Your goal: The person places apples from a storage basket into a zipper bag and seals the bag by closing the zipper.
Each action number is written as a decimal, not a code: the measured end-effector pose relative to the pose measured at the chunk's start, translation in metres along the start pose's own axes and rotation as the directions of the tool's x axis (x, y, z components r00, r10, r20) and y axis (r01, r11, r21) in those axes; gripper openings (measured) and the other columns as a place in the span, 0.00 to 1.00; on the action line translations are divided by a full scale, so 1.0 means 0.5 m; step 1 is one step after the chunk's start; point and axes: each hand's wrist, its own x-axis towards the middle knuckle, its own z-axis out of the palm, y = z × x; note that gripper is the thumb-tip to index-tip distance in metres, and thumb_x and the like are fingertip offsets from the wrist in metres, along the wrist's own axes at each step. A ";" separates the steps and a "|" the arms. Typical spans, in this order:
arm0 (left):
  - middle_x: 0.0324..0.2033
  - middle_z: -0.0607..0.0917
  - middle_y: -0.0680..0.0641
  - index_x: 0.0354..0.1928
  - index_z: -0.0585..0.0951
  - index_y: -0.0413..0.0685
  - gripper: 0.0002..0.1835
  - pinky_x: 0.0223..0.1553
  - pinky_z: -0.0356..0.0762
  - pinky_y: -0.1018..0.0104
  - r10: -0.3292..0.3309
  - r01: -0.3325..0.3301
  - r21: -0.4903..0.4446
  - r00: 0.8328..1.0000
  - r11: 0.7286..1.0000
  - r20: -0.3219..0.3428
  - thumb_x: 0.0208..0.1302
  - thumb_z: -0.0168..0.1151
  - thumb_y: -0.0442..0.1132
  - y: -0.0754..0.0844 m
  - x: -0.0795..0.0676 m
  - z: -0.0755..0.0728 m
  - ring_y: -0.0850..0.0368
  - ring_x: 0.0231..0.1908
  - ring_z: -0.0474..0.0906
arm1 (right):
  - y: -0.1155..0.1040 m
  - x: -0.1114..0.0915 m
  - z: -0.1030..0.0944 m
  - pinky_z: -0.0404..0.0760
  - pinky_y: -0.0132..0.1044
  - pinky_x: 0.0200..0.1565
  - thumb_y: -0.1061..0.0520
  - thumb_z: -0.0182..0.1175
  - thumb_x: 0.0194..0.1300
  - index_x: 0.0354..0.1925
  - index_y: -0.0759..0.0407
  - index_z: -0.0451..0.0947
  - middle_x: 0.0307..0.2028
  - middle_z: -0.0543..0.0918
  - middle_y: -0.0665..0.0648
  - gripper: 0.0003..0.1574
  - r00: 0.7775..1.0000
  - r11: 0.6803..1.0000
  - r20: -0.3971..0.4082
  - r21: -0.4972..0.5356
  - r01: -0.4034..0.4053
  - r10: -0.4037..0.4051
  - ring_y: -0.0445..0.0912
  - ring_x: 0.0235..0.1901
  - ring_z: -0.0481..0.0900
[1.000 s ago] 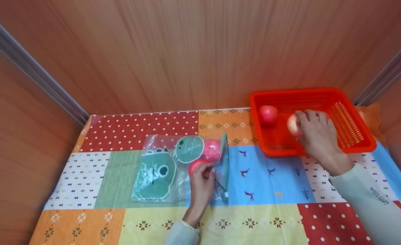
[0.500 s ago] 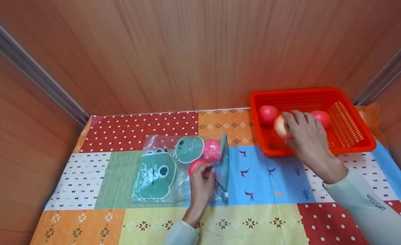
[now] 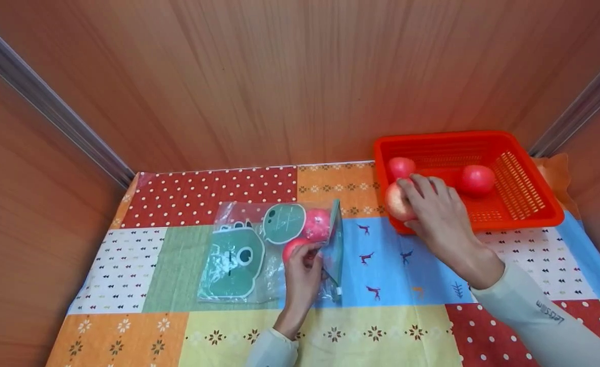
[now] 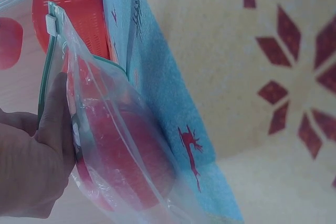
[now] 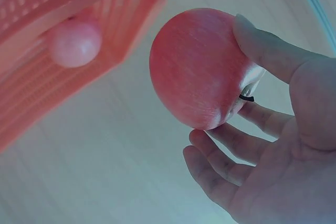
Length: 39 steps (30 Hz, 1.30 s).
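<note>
My right hand (image 3: 440,214) grips a red apple (image 3: 395,203) between thumb and fingertips, over the near left part of the red plastic basket (image 3: 534,223). A short dark stem shows on this apple in the right wrist view. My left hand (image 3: 302,280) pinches the clear zip bag (image 3: 274,285) beside its mouth, on the right. Inside the bag are an apple (image 3: 317,221) at the far side and another apple (image 3: 292,248) partly hidden by my left fingers. In the left wrist view, the green zip edge with its white slider (image 4: 51,25) stands apart from the other side.
Two more apples are in the basket, a left apple (image 3: 401,166) and a right apple (image 3: 478,179). The patchwork cloth (image 3: 228,331) covers the table. A wood-grain panel (image 3: 279,92) rises behind it, with side panels left and right.
My right hand has moved left across the basket with the apple, uncovering the right apple in the basket. My left hand and the bag have kept their place.
</note>
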 end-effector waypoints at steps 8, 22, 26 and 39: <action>0.42 0.83 0.44 0.51 0.87 0.39 0.11 0.33 0.83 0.71 -0.006 0.006 0.002 1.000 1.000 0.001 0.72 0.63 0.25 0.000 -0.002 0.005 0.56 0.36 0.80 | -0.030 -0.012 0.016 0.81 0.61 0.58 0.60 0.83 0.51 0.71 0.61 0.71 0.65 0.76 0.69 0.52 0.999 0.998 0.010 0.031 0.046 -0.047 0.65 0.63 0.73; 0.41 0.81 0.42 0.52 0.85 0.35 0.10 0.30 0.85 0.70 -0.010 0.010 -0.031 1.000 0.999 0.016 0.72 0.61 0.24 0.001 -0.002 0.005 0.56 0.34 0.81 | -0.082 -0.031 0.069 0.83 0.57 0.57 0.60 0.85 0.50 0.67 0.59 0.74 0.62 0.79 0.65 0.49 0.992 0.988 -0.008 0.088 0.130 -0.130 0.62 0.60 0.76; 0.41 0.81 0.41 0.52 0.85 0.35 0.10 0.30 0.85 0.70 -0.015 0.016 -0.031 1.000 0.999 0.018 0.73 0.61 0.24 0.001 -0.001 0.005 0.56 0.34 0.80 | -0.094 -0.036 0.091 0.83 0.57 0.56 0.58 0.86 0.49 0.67 0.59 0.75 0.61 0.80 0.65 0.50 0.990 0.985 -0.018 0.100 0.144 -0.142 0.61 0.60 0.76; 0.40 0.82 0.45 0.49 0.87 0.37 0.09 0.31 0.84 0.70 -0.003 0.003 0.021 1.000 1.000 -0.023 0.70 0.64 0.25 0.002 -0.001 0.004 0.58 0.33 0.80 | -0.133 -0.043 0.155 0.82 0.60 0.59 0.54 0.87 0.47 0.65 0.58 0.77 0.60 0.81 0.64 0.49 0.993 0.978 0.029 0.179 0.108 -0.115 0.61 0.59 0.76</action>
